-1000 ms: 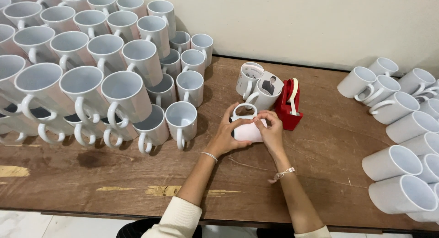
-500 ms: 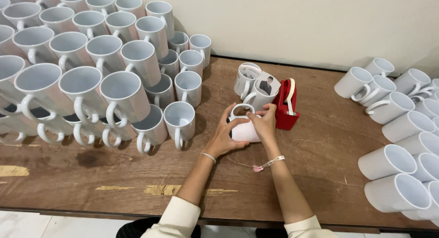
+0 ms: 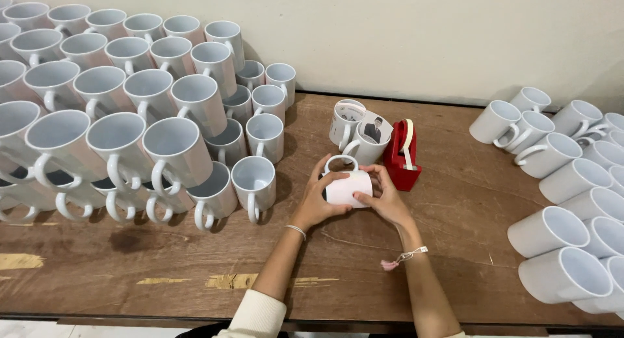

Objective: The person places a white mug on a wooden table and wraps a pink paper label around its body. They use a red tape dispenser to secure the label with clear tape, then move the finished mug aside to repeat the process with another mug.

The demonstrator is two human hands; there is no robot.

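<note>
Your left hand (image 3: 320,198) and right hand (image 3: 385,198) meet over the middle of the wooden table (image 3: 195,273), and between them you hold a white mug (image 3: 346,182) lying on its side, its handle turned up and away from you. The fingers of your left hand curl around the mug's left end, thumb across its wall; the fingers of your right hand grasp the other end, with the thumb pressed flat on a pale sheet wrapped around the mug's body. Both hands are clasped on this one mug, which sits low, just above or on the table; you cannot tell which. Just behind it stand two wrapped mugs (image 3: 359,130) with printed pictures on them, touching each other, and just to their right a red tape dispenser (image 3: 402,156) stands upright, close to your right fingertips. To your left a large stack of white mugs (image 3: 130,117) lies tilted in rows, openings toward you, the nearest of them just beside your left hand. Well apart on the right, another group of white mugs (image 3: 565,188) lies on its side along the table edge. A thin bracelet circles your left wrist, and a cord with a pink tassel your right.
</note>
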